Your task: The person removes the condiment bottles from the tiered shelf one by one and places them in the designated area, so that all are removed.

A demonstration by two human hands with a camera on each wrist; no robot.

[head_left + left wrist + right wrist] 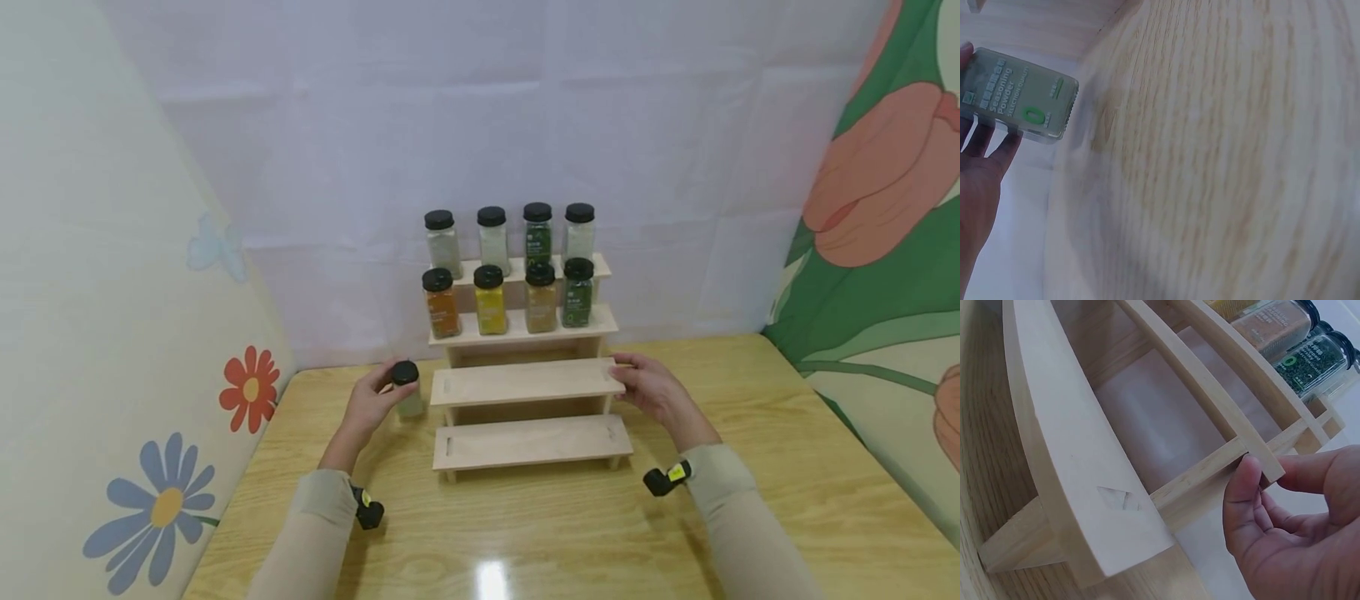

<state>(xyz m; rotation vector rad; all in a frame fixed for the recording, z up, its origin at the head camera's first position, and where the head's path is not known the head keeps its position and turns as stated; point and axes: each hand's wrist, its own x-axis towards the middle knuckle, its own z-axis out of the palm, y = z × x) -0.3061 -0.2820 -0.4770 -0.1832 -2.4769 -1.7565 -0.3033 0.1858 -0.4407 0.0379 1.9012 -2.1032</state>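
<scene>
A wooden four-step spice rack (528, 443) stands on the table. My right hand (658, 392) pinches the right end of its second step from the bottom, thumb and fingers around the board's tip (1266, 467) in the right wrist view. To the left of the rack, my left hand (369, 404) grips a black-lidded seasoning powder jar (408, 404) upright. Its pale green contents and label show in the left wrist view, on the jar's side (1022, 94). Whether the jar's base touches the table, I cannot tell.
Black-lidded spice jars fill the two upper steps, among them an orange one (441, 312), a yellow one (491, 308) and a green one (577, 300). Both lower steps are bare. Behind the rack hangs a white cloth (360, 167); flower-painted panels (161, 507) flank the wooden table (435, 542).
</scene>
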